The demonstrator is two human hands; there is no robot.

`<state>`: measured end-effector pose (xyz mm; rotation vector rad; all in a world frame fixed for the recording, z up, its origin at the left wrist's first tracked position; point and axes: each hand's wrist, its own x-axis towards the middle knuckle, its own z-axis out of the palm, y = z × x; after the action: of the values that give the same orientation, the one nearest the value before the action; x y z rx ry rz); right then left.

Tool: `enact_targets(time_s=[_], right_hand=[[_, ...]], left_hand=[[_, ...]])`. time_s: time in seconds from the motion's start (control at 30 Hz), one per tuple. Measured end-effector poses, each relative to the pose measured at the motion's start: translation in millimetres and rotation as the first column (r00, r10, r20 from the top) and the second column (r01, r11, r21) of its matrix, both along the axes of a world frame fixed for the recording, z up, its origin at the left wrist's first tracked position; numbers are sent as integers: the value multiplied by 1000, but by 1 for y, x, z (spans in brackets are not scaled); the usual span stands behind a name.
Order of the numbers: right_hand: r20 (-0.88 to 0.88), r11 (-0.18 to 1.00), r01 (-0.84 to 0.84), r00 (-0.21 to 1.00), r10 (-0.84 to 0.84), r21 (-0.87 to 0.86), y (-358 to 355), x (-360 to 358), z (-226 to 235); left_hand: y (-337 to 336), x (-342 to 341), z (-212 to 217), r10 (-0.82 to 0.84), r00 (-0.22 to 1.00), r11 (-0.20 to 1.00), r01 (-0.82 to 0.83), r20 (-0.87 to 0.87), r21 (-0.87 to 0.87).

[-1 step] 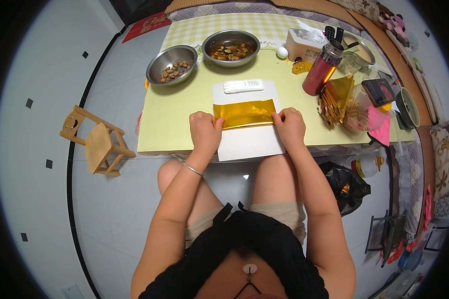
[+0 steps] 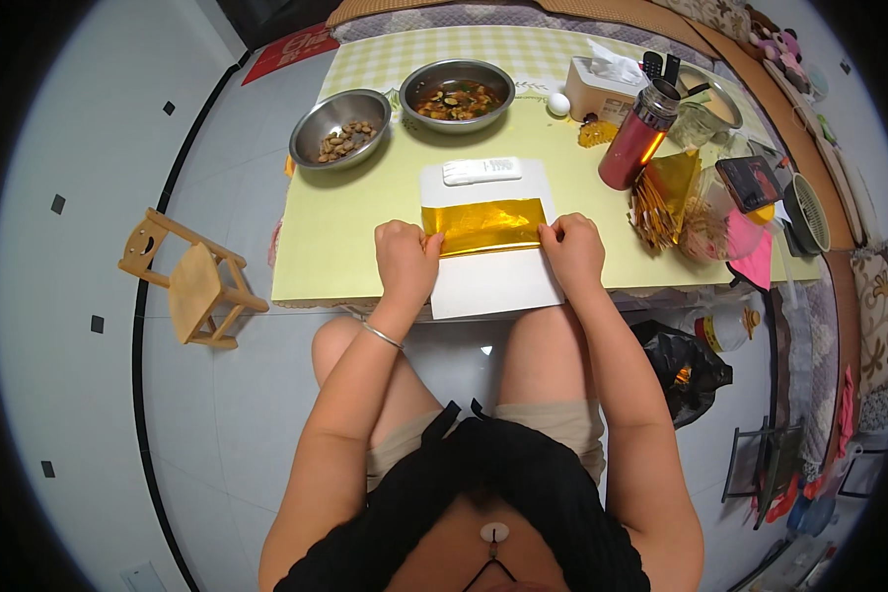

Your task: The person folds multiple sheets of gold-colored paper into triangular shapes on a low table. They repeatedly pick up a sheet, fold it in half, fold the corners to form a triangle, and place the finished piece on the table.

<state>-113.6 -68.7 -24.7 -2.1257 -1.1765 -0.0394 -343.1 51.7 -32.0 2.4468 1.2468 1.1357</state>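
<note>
A shiny gold foil sheet lies across a white board at the near edge of the table. Its near edge looks folded or rolled. My left hand pinches the sheet's near left corner between thumb and curled fingers. At the near right corner, my right hand grips it in the same way. Beyond the foil, a white flat packet rests on the far end of the board. The undersides of my fingers are hidden.
Two steel bowls, one with brown nuts or shells and one with food in liquid, stand at the far left. On the right are a red flask, folded gold pieces, a phone and a tissue box.
</note>
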Motion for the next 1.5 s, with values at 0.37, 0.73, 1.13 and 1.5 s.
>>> enact_targets(time_s=[0.37, 0.73, 1.13, 1.5], right_hand=[[55, 999, -23, 998, 25, -47, 1, -1, 0], [280, 798, -534, 749, 600, -281, -3, -37, -12], [-156, 932, -314, 927, 342, 178, -17, 11, 1], [-765, 966, -114, 592, 255, 234, 14, 6, -14]], left_hand=[[11, 7, 20, -279, 951, 922, 305, -135, 237], [0, -11, 26, -592, 569, 780, 582, -570, -229], [48, -26, 27, -297, 933, 946, 259, -205, -193], [80, 3, 23, -311, 949, 777, 221, -53, -589]])
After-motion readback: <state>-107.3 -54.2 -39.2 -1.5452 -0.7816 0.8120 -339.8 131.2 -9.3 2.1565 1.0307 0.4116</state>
